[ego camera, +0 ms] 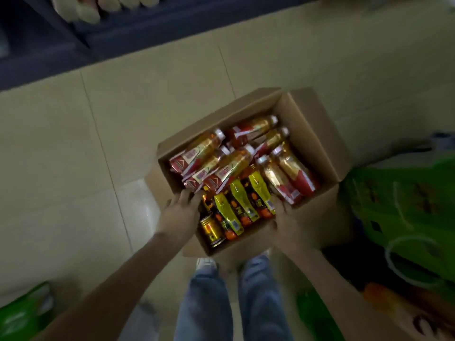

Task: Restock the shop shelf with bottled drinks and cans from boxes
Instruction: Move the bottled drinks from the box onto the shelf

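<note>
An open cardboard box (317,134) sits in front of my legs over the tiled floor. Inside lie several red-and-gold labelled bottles (204,156), several yellow-and-orange labelled bottles (240,198) and a gold can (211,230). My left hand (178,214) grips the box's near-left rim, its fingers curled over the edge next to the bottles. At the near-right rim my right hand (286,223) grips the box, fingers inside beside the yellow bottles. The dark shop shelf (138,33) runs across the top left, with pale bottles (86,8) on it.
Green shrink-wrapped drink packs (406,205) stand close on the right. Another green pack (22,313) lies at the bottom left. Green and orange bottles (379,299) are at the bottom right. My legs and shoes (206,263) are just below the box.
</note>
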`<state>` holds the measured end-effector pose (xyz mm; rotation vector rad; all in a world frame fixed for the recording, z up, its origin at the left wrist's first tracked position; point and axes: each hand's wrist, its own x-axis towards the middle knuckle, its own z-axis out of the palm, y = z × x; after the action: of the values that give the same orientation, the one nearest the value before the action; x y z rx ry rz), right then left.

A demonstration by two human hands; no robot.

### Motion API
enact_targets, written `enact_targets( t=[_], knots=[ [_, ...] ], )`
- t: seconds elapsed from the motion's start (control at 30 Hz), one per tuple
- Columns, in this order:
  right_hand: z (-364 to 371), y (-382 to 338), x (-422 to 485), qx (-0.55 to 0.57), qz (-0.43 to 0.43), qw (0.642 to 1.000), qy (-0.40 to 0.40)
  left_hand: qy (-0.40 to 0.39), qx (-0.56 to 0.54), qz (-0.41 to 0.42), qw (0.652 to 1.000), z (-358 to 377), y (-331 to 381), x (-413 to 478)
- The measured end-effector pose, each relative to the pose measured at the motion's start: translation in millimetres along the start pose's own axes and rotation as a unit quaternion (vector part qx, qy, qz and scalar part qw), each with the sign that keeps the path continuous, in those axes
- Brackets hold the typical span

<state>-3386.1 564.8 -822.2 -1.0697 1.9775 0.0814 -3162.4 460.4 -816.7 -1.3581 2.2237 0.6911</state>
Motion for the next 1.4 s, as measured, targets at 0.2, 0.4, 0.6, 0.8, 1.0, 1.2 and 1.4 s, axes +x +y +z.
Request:
enact_targets(
  t=[0.2,0.4,0.6,0.8,1.0,1.2,1.4],
  knots=[
    [27.2,32.2,93.7,-0.034,0.015,0.998,0.05,0.042,0.04,0.007,0.998,75.6,23.0,97.1],
    [10.5,94.7,164.9,-0.067,0.07,0.99,0.105,0.069,0.024,-0.035,0.997,96.1,48.8,158.2],
    [-14.9,125.7,199.7,-0.006,0.115,0.993,-0.004,0.095,0.049,-0.058,0.993,100.4,55.2,162.4],
    [-33.7,104.6,163.1,0.003,0.122,0.989,0.079,0.027,-0.194,-0.123,0.973,67.3,58.2,133.2],
    [-90.9,51.8,51.3,0.313,0.152,0.934,0.077,-0.032,-0.486,-0.103,0.867,-41.1,86.6,56.8],
    [-181.5,-26.1,-118.1,0.549,0.078,0.829,0.075,-0.058,-0.581,0.027,0.811,-201.1,125.8,-34.5],
    [-262.0,-78.9,-298.9,0.611,-0.024,0.772,0.175,-0.124,-0.582,0.192,0.781,-326.8,168.4,-154.3]
  ],
)
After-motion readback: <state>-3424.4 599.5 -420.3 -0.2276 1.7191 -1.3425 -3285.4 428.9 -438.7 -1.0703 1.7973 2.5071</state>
